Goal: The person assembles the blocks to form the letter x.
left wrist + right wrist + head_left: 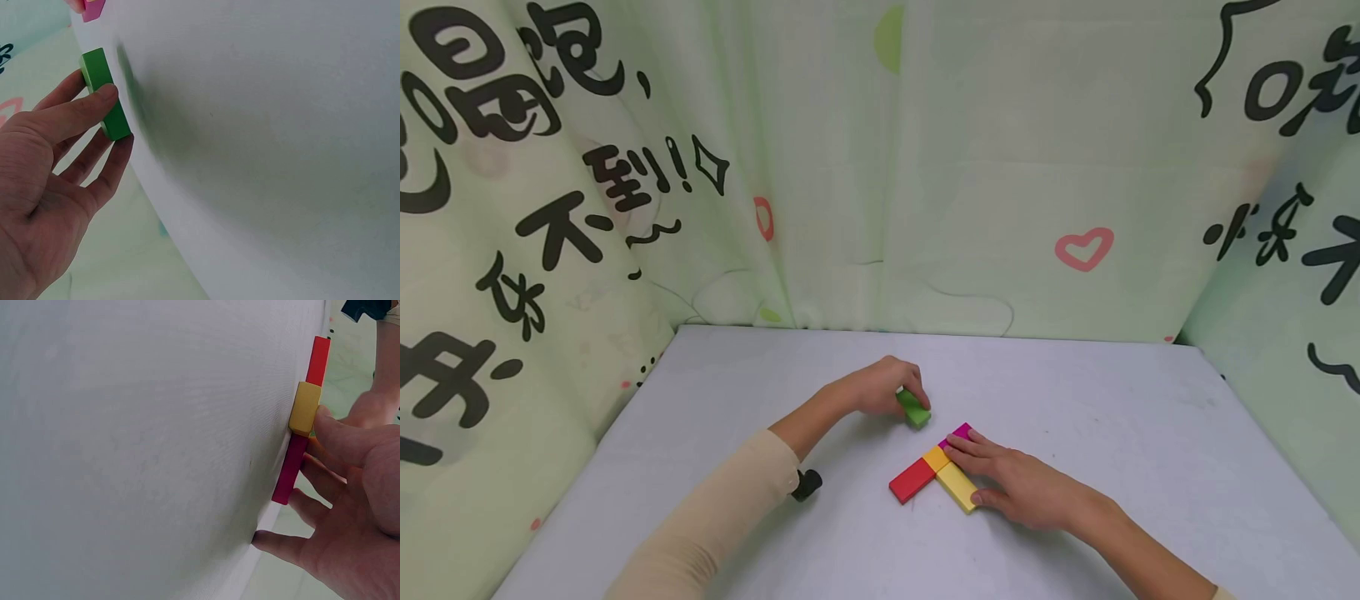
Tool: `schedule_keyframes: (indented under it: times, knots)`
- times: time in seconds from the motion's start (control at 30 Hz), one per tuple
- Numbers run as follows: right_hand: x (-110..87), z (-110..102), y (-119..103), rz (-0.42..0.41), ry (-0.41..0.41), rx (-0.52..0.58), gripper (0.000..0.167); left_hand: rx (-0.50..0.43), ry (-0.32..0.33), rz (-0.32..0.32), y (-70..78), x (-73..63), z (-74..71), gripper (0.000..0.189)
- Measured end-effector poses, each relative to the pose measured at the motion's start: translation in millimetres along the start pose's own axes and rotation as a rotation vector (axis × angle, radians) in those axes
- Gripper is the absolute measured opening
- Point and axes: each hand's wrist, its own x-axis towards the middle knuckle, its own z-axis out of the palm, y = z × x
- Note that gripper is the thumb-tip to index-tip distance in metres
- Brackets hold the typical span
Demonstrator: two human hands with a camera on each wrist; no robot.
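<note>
My left hand (880, 386) pinches a green rectangular block (914, 409) between thumb and fingers. In the left wrist view the block (95, 65) is held clear of the white surface. To its front right, several blocks lie joined: a red one (912, 481), a small orange one (936, 458), a yellow one (957, 487) and a magenta one (963, 431). Extended fingers of my right hand (1030, 485) rest on the magenta block, partly covering it, while the thumb touches the yellow block's near end. The right wrist view shows the yellow block (305, 407) beside that thumb.
A white tabletop (1075, 392) lies under everything. Pale green curtains (985, 167) with black writing and a pink heart stand behind it and along both sides. A small black device (807, 485) sits at my left wrist.
</note>
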Motion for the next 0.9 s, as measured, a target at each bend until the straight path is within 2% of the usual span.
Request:
schedule_keyframes:
  times: [0.57, 0.9]
  knots:
    - [0.0, 0.2, 0.4, -0.002, 0.001, -0.011, 0.069, 0.02, -0.049, 0.057, 10.7, -7.3, 5.0, 0.028]
    - [0.3, 0.1, 0.7, -0.005, 0.001, -0.012, 0.069, 0.024, -0.07, 0.045, 15.7, -10.8, 8.1, 0.028]
